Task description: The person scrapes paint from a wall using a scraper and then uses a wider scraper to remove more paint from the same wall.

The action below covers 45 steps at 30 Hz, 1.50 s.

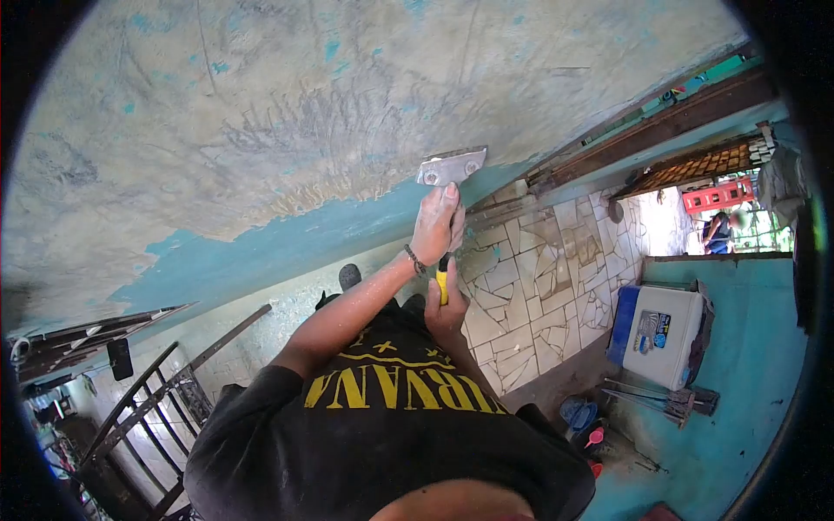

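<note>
A long-handled scraper point(453, 164) with a wide, bolted metal head rests against the wall point(287, 113), where pale, rough patches meet blue paint. My left hand point(437, 222), dusted white and with a dark bracelet at the wrist, is closed around it just below the head. Lower down, my right hand point(447, 311) grips the yellow and black handle. The fingers of both hands are partly hidden. Scrape marks and flecks of blue show across the pale surface.
Irregular tiles point(530, 286) cover the floor. To the right stand a white and blue cooler point(662, 337) and a blue bucket point(579, 413). A dark metal railing point(148, 408) is at left. Another person point(719, 233) is outside the opening, near a red crate point(718, 195).
</note>
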Tool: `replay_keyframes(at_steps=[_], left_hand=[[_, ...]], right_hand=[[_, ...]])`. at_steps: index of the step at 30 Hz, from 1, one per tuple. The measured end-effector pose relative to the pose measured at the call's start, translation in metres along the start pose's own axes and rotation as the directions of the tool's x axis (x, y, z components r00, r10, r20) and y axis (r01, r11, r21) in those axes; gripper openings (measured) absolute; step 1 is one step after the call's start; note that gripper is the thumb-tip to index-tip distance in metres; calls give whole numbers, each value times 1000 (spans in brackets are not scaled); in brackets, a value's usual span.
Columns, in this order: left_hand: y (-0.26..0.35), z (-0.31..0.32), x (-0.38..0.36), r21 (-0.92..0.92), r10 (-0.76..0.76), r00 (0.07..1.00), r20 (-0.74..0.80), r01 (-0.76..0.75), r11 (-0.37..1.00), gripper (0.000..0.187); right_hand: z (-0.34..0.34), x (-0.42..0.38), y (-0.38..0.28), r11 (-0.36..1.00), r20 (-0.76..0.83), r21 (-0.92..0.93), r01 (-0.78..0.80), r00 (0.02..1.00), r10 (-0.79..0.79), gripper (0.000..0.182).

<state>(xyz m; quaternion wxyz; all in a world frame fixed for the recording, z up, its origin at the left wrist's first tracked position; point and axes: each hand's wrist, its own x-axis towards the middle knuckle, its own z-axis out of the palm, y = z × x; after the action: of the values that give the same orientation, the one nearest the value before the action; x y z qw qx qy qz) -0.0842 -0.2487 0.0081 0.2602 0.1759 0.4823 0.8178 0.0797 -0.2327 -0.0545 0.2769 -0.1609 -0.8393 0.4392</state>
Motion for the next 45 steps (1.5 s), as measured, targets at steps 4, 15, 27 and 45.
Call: replay_keyframes(at_steps=[4,15,27,45], left_hand=[[9,4,-3,-33,-35,999,-1,35,999,48],[24,8,26,342,253,960,120,-279,897,46],[-1,-1,13,385,289,954,77,-296,874,50],[-10,-10,9,200,96,991,88,-112,973,48]], right_hand=[[3,1,-3,998,-40,8,57,998,-57,50],[3,36,-15,993,-62,110,50,997,-44,51],[3,9,-20,996,-44,86,22,999,-18,54],[8,2,5,994,-53,97,53,997,-48,51]])
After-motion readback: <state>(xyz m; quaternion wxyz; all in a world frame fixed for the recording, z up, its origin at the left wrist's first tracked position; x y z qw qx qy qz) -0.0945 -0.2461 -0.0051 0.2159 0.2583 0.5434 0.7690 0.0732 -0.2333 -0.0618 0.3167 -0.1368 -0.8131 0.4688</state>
